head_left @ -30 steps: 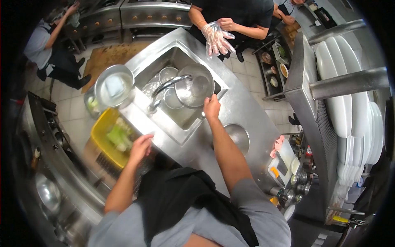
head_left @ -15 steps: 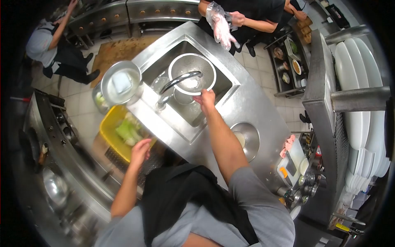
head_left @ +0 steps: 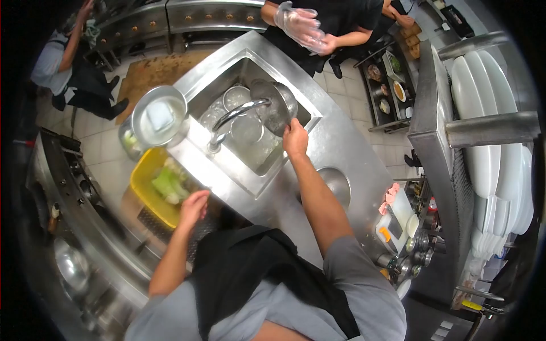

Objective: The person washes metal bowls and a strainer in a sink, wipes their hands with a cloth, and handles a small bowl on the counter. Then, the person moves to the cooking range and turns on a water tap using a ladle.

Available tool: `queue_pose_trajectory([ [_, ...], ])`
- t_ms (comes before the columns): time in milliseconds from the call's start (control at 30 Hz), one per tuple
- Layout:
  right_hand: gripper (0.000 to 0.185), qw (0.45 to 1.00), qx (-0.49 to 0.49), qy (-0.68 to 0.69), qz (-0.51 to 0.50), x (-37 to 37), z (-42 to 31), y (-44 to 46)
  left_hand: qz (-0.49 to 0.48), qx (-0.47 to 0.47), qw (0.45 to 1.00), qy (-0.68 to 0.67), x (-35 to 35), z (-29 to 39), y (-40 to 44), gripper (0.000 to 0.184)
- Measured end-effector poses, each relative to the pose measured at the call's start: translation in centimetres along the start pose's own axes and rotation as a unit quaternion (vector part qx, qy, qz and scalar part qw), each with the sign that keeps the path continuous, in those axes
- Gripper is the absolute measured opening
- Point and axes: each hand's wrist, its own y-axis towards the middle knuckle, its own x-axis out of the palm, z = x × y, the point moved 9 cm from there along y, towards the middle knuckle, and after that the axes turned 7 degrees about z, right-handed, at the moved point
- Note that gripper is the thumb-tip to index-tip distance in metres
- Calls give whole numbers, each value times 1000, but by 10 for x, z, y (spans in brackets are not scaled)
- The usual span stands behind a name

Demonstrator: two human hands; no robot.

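Note:
My right hand (head_left: 295, 138) grips the rim of a round metal strainer bowl (head_left: 275, 108), which is tilted steeply inside the sink (head_left: 259, 181). The curved faucet (head_left: 242, 109) reaches over the sink beside it. Below the faucet, clear round containers (head_left: 247, 129) sit in the basin. My left hand (head_left: 195, 207) hangs near the counter's front edge, beside a yellow bin (head_left: 149, 196) with green vegetable pieces (head_left: 169, 184). It holds nothing, and its fingers are loosely bent and apart.
A metal pot (head_left: 158, 117) with a white block stands left of the sink. A metal bowl (head_left: 335, 186) is set on the counter at right, near a cutting board (head_left: 396, 227). A co-worker's gloved hands (head_left: 301, 27) are beyond the sink. Stacked white plates (head_left: 483, 136) fill a rack.
The strainer bowl has gone from facing up to steeply tilted, with my right hand still on its rim. The co-worker's gloved hand has moved up, and both hands are now close together.

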Motion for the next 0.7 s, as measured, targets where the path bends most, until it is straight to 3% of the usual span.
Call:
queue_pose_trajectory([
  [200,15,993,78,87,-12,12,21,4,-4,10,1000,3,0,-2,6,25],
  [267,12,923,242,294,-60,45,38,-2,2,1,1000,6,-2,-2,2,25],
  [300,12,922,243,296,-62,52,39,-4,5,-1,1000,7,-4,-3,1,25],
  [367,16,820,352,446,-67,69,31,-15,13,7,1000,8,-10,-5,-1,25],
  [400,16,817,354,450,-68,73,26,-19,16,6,1000,12,-14,-8,-3,25],
  [467,21,697,412,581,-80,94,17,-25,22,7,1000,11,-17,-11,-3,25],
  [533,18,671,439,593,-76,101,10,-28,24,1,1000,13,-19,-16,-3,25],
  [633,14,559,533,625,-116,113,3,-43,23,-8,1000,12,-17,-22,-3,25],
  [700,13,554,551,611,-129,111,17,-50,20,-9,1000,10,-15,-22,0,25],
])
